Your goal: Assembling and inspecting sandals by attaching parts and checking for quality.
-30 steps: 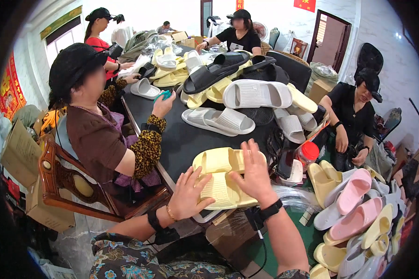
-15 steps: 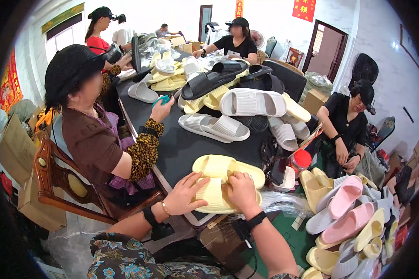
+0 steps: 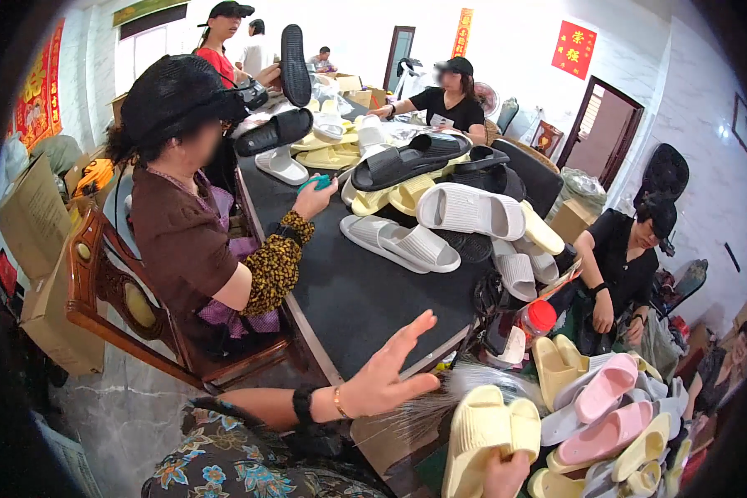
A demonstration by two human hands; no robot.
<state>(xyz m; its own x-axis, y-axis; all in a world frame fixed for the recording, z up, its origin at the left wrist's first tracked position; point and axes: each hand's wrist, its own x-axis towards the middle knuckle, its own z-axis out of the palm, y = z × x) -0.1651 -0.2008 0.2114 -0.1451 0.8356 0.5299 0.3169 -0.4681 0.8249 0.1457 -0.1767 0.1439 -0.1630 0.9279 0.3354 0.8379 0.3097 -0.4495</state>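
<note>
My right hand (image 3: pixel 508 476) grips a pair of pale yellow slippers (image 3: pixel 478 432) near the bottom edge, off the front right of the black table (image 3: pixel 340 303). Its fingers are partly hidden by the slippers. My left hand (image 3: pixel 393 371) is raised over the table's near edge, fingers stretched and holding nothing. Beneath the yellow pair and beside it lie clear plastic bags (image 3: pixel 473 380). A pair of light grey slippers (image 3: pixel 402 245) lies on the table beyond my left hand.
A heap of pink, grey and yellow slippers (image 3: pixel 599 427) stands at the right. Black, yellow and grey slippers (image 3: pixel 411 162) pile up on the table. A red-lidded jar (image 3: pixel 538 317) stands at its right edge. A co-worker (image 3: pixel 195 216) sits at the left holding a teal tool (image 3: pixel 315 183).
My right hand has carried the yellow slippers off the table to the lower right. My left hand has let go of them. A co-worker at the far left now holds up a black slipper.
</note>
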